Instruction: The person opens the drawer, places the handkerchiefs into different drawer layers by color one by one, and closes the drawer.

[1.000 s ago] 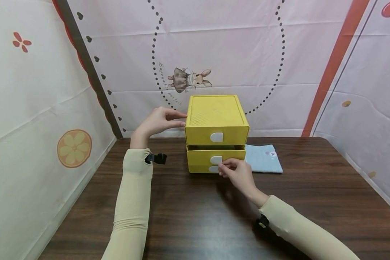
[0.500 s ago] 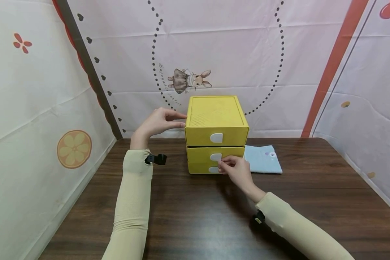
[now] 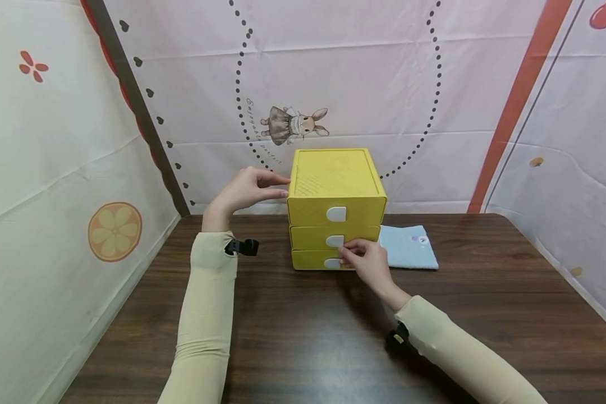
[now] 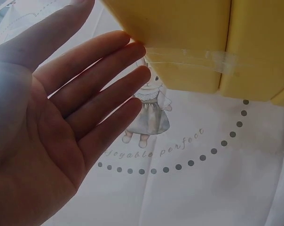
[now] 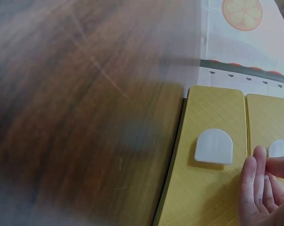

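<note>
A yellow storage box with three stacked drawers (image 3: 333, 174) stands at the back of the table. In the head view my left hand (image 3: 239, 191) reaches its upper left edge, fingertips right at the side. The left wrist view shows that hand's (image 4: 52, 127) fingers straight beside the yellow wall. My right hand (image 3: 370, 264) pinches the right edge of the white handle (image 3: 335, 240) on the middle drawer (image 3: 309, 238). All drawer fronts sit flush. From the right wrist, the fingers (image 5: 258, 181) partly cover that handle, and the bottom drawer's white handle (image 5: 215, 147) is free.
A folded light blue cloth (image 3: 409, 247) lies on the brown wooden table (image 3: 283, 336), right of the box. Printed white fabric (image 3: 192, 73) hangs behind and at both sides. Clear tape (image 4: 193, 56) runs across the box's side.
The middle drawer has slid back into the box, its top gap gone. My right hand moved away from me with its handle. The left hand stayed in place.
</note>
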The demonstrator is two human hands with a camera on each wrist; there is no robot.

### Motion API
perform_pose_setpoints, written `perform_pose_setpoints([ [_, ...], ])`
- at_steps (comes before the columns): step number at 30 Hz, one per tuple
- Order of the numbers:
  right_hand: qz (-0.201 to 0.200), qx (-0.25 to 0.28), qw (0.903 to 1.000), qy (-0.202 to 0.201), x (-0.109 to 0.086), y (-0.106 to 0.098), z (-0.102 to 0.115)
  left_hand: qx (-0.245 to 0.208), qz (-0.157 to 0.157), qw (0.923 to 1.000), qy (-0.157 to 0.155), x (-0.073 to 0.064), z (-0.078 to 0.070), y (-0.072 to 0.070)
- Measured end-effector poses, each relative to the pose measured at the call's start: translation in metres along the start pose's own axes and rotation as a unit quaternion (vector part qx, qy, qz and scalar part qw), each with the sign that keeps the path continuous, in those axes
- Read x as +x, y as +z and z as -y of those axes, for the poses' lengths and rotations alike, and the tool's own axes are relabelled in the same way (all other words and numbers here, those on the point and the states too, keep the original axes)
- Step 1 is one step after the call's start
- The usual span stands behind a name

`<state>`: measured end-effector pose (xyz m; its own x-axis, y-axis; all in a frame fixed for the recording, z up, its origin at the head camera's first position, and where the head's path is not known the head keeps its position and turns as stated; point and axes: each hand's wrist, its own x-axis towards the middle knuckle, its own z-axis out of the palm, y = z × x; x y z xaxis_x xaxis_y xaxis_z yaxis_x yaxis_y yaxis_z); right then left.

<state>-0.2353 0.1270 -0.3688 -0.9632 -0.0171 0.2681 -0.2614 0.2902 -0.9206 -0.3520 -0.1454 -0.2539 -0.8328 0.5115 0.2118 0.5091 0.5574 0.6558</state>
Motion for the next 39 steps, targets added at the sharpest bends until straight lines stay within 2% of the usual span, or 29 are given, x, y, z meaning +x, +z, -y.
perform_pose_setpoints([
  [7, 0.006, -0.013, 0.9999, 0.008, -0.004, -0.004, -0.004, 0.002, 0.0, 1.0, 0.005, 0.0, 0.001, 0.0],
  [15, 0.008, -0.068, 0.9973, 0.027, 0.005, -0.006, -0.046, -0.003, -0.005, 0.9999, 0.012, 0.0, 0.002, 0.001],
  [27, 0.066, -0.074, 0.9918, 0.081, 0.004, -0.004, -0.058, -0.006, -0.003, 1.0, -0.001, -0.002, 0.002, 0.002],
  [36, 0.1, -0.085, 0.9862, 0.1, 0.007, 0.001, -0.059, -0.006, -0.004, 1.0, 0.004, -0.002, 0.002, 0.002],
  [39, 0.105, -0.084, 0.9864, 0.094, 0.007, 0.002, -0.059, -0.007, -0.003, 1.0, 0.006, -0.001, 0.003, 0.002],
])
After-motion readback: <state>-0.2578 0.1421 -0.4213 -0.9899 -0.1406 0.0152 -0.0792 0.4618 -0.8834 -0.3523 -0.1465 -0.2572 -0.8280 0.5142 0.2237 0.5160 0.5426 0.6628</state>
